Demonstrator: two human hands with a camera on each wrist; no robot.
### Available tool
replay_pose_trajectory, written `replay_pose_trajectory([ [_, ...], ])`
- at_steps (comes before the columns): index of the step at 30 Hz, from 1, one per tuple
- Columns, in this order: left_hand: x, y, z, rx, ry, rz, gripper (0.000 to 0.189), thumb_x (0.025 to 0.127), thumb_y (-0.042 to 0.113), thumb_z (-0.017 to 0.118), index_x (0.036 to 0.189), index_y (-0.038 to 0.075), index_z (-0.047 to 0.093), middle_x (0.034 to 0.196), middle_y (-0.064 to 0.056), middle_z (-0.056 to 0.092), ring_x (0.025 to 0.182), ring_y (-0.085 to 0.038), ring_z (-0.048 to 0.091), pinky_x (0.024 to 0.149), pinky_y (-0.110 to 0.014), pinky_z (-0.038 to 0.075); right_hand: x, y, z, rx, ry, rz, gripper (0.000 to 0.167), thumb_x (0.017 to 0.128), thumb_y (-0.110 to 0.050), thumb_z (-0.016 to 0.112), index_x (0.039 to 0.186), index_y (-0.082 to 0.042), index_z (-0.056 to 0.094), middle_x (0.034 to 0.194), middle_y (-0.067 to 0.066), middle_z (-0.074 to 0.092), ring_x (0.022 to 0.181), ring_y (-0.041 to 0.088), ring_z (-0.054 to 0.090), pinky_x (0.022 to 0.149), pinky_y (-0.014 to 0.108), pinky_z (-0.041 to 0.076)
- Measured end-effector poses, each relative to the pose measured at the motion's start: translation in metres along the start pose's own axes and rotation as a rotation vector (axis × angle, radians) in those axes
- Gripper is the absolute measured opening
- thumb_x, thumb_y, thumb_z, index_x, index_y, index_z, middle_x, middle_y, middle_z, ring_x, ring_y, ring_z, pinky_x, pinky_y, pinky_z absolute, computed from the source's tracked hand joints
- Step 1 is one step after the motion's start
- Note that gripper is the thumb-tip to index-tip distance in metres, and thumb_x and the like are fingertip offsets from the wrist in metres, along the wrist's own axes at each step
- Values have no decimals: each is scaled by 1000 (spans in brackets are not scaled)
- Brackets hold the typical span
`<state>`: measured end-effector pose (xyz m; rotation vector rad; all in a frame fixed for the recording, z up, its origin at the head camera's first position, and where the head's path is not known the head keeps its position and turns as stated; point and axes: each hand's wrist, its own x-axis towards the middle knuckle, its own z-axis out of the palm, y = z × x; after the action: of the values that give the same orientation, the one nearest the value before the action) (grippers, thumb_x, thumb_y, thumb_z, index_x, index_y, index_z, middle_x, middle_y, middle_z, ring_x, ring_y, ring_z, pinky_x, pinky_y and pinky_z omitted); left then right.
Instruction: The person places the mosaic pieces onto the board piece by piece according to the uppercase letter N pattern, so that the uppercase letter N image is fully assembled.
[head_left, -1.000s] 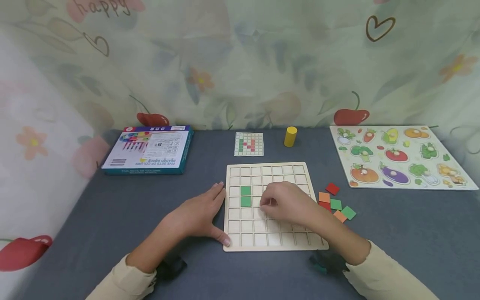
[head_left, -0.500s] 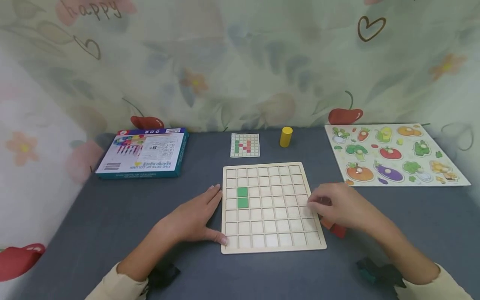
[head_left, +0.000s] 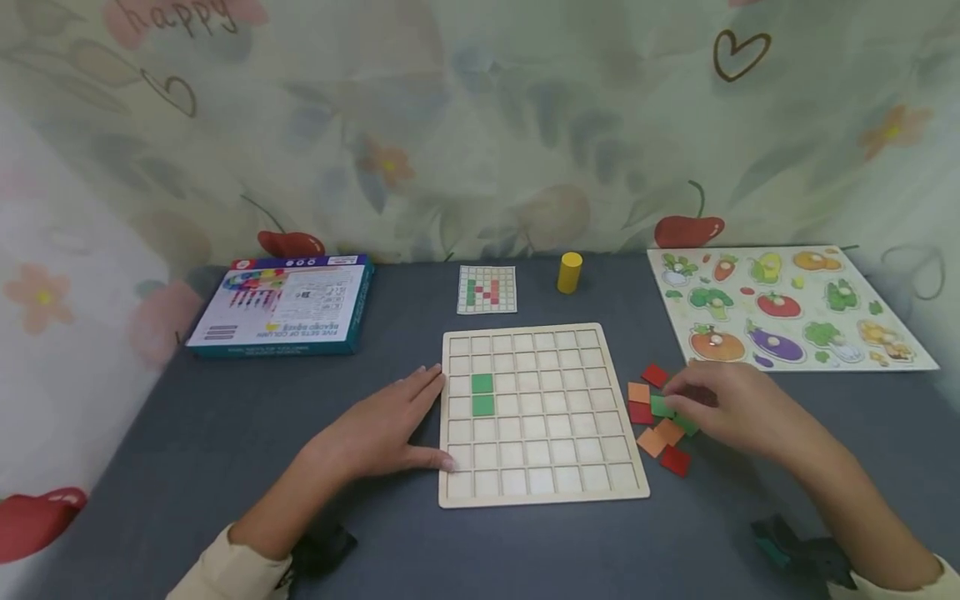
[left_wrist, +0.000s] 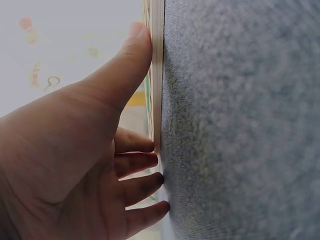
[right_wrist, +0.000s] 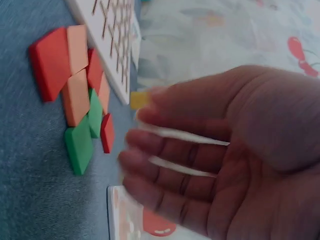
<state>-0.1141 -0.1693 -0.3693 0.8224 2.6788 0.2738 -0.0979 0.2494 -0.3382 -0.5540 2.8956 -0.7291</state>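
Note:
A wooden grid board (head_left: 540, 492) lies flat on the dark cloth, with two green square tiles (head_left: 483, 405) one above the other in its second column. My left hand (head_left: 378, 425) rests along the board's left edge; its thumb lies on the lower left rim and its fingers are extended. To the right of the board lies a loose cluster of red, orange and green tiles, among them a red tile (head_left: 675, 461) and an orange tile (head_left: 651, 442). Over the cluster's right side is my right hand (head_left: 731, 408), fingers loosely bent and holding nothing, fingertips near a green tile (right_wrist: 79, 145).
Behind the board lie a small pattern card (head_left: 487, 290) with coloured squares and an upright yellow cylinder (head_left: 569, 273). A flat box (head_left: 281, 304) lies at the back left. The vegetable puzzle board (head_left: 795, 312) is at the back right, just beyond my right hand.
My right hand has moved right, from over the middle of the board to the loose tiles. The left hand stays at the board's edge. The view has shifted slightly.

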Motion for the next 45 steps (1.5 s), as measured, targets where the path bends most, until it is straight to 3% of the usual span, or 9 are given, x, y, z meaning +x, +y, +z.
replay_pose_trajectory([
  [8,1,-4,0,26,49,36,111,80,75,64,159,6,26,164,-12,22,149,-31,23,114,-50,31,4,12,6,-64,-62,5,21,84,-13,81,102,-5,74,86,-6,67,75,12,61,65,37,53],
  [13,2,-5,0,69,77,55,112,79,80,60,159,8,27,164,-9,23,150,-31,22,115,-50,29,7,15,10,-69,-62,21,27,82,-19,84,103,-4,74,84,-7,64,73,11,58,64,35,51],
  [23,4,-5,-1,92,65,45,112,79,83,56,160,11,26,165,-7,24,150,-31,20,116,-51,26,10,17,19,-60,-18,54,24,81,-18,85,98,-6,74,79,-6,57,70,13,52,59,32,46],
  [33,4,-6,1,84,58,41,111,80,81,57,160,11,26,165,-6,23,150,-31,21,116,-51,26,11,21,19,57,-2,79,20,81,-12,84,90,-11,66,76,-5,59,69,14,54,57,29,47],
  [39,3,-6,1,82,57,42,110,81,80,58,160,11,26,165,-6,23,150,-31,21,116,-51,26,10,18,14,174,18,103,13,85,-10,80,93,-9,70,81,-3,65,72,16,60,59,28,52],
  [45,2,-5,1,78,49,37,110,81,80,58,160,11,25,165,-6,22,150,-31,21,116,-51,26,15,9,15,310,-23,69,10,89,-10,76,97,-6,71,85,0,68,71,17,65,63,29,55],
])
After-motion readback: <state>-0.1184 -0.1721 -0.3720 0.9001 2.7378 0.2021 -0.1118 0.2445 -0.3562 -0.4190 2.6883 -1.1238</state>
